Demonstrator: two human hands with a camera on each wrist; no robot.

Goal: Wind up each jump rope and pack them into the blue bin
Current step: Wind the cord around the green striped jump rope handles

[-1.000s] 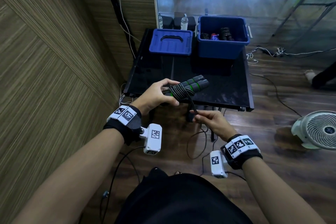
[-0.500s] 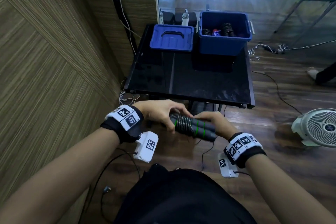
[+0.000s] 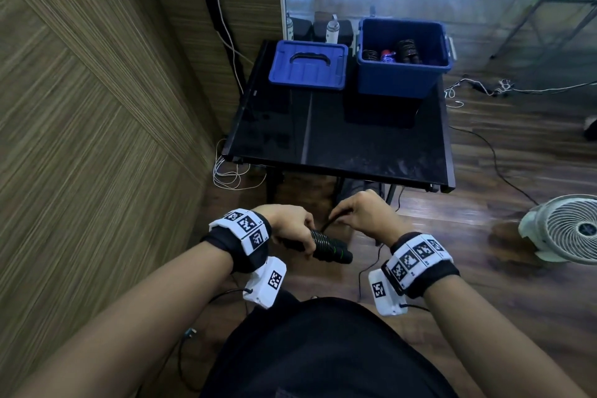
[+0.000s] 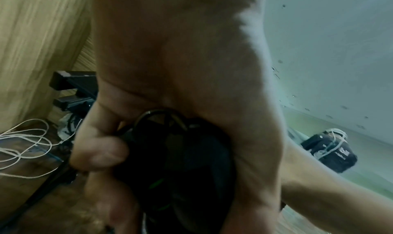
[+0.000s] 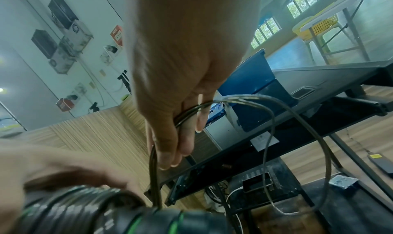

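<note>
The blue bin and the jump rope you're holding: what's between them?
In the head view, only the bare dark top of the table lies between the blue bin and the jump rope. The blue lid sits off to the left.

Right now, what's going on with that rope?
Left hand grips wound handles. Right hand pinches loose cord. Blue bin open, path clear.

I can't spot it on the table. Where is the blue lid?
In the head view the blue lid lies flat on the black table's far left, just left of the blue bin.
</note>
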